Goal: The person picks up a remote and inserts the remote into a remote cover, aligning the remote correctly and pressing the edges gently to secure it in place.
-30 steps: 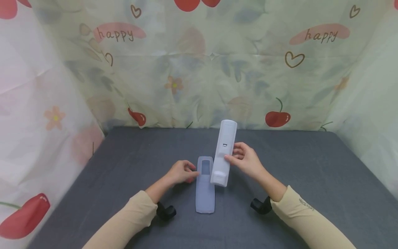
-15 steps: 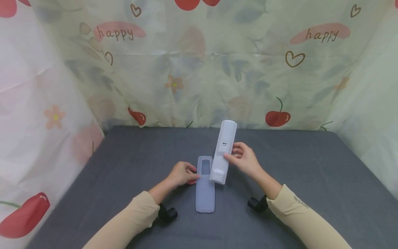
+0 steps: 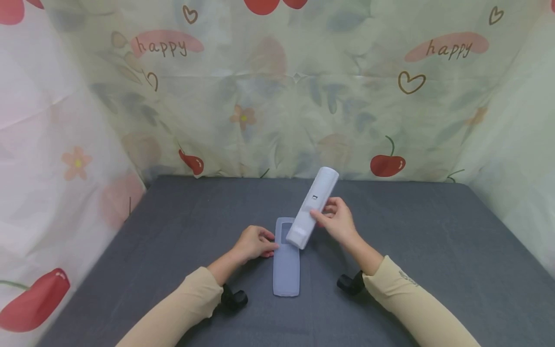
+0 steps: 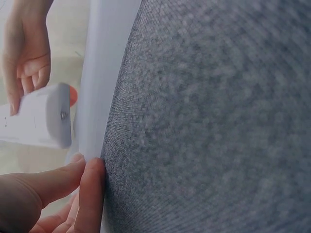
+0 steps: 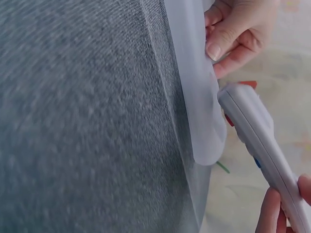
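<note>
A white remote control [image 3: 313, 208] is held up by my right hand [image 3: 339, 222], thumb on its back and fingers along its far side. Its back faces the head camera, and it leans with the top to the right. Below its lower end lies a translucent silicone remote cover [image 3: 286, 273] on the table, its rectangular opening partly hidden by the remote. My left hand [image 3: 255, 242] pinches the cover's left edge between thumb and forefinger. In the right wrist view, the lower end of the remote control [image 5: 243, 104] is close beside the cover [image 5: 187, 68]; buttons show on its underside.
Dark grey cloth covers the table [image 3: 412, 231]. Behind it hangs a patterned curtain [image 3: 295, 96] with cherries and hearts, and more fabric closes in both sides. Black wrist devices [image 3: 234, 299] sit beneath both forearms.
My right hand has tilted the remote control further, its lower end moving left and up over the cover's opening. The left hand has settled on the cover's edge.
</note>
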A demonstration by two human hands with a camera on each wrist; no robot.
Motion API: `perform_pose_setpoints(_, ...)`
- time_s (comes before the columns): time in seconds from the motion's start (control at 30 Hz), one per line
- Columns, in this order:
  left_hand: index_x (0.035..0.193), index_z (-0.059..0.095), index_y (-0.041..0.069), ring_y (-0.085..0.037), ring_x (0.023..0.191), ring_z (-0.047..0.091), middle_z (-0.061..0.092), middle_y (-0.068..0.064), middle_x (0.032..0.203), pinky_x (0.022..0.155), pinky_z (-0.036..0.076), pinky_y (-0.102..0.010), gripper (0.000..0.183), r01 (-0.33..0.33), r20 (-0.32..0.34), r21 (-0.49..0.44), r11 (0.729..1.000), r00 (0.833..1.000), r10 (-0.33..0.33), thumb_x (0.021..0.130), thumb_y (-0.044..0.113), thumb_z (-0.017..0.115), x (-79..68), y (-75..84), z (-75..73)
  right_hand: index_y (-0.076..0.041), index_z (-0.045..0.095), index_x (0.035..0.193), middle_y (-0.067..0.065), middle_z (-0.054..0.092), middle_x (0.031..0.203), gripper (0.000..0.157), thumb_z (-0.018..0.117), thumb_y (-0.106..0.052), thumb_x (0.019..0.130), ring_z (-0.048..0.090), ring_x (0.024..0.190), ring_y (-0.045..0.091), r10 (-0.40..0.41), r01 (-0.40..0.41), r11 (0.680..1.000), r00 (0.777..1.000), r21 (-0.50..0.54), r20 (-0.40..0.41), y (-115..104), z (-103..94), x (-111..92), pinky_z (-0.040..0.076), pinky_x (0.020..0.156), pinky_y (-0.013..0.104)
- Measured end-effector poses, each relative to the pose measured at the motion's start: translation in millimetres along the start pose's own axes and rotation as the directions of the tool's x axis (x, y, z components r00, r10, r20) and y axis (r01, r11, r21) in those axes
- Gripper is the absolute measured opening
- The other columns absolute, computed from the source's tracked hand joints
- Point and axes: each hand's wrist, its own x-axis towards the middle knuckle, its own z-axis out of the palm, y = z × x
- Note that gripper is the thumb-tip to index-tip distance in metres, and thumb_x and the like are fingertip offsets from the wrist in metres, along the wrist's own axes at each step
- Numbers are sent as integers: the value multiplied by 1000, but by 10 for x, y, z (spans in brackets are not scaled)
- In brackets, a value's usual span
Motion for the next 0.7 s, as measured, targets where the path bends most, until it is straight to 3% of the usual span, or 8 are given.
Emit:
perform_pose_setpoints(0.13,100,64,-6,-6,52,59,69,-9,70,53,54,-23,24,1,2,-1,1000,1000,-1,79,3,72,-1,-1,-4,8,39,118,27,58,106,45,66,-4,84,60,70,5,16,-14,999,999,42,-46,20,61,19,55,62,23)
perform_pose_setpoints(0.33,101,65,-5,-6,53,60,69,-9,71,54,54,-23,24,11,8,3,1000,1000,-11,79,3,71,3,2,-6,8,36,117,18,53,98,46,66,-3,83,59,67,5,50,-44,996,995,75,-83,72,133,53,55,60,22)
perform_pose_setpoints(0.7,102,64,-6,-6,53,60,69,-9,70,54,54,-23,25,12,16,-7,1000,1000,-12,79,3,71,-11,11,-11,7,34,112,17,51,94,44,66,-1,83,57,62,3,91,-78,990,989,117,-119,114,218,45,52,55,17)
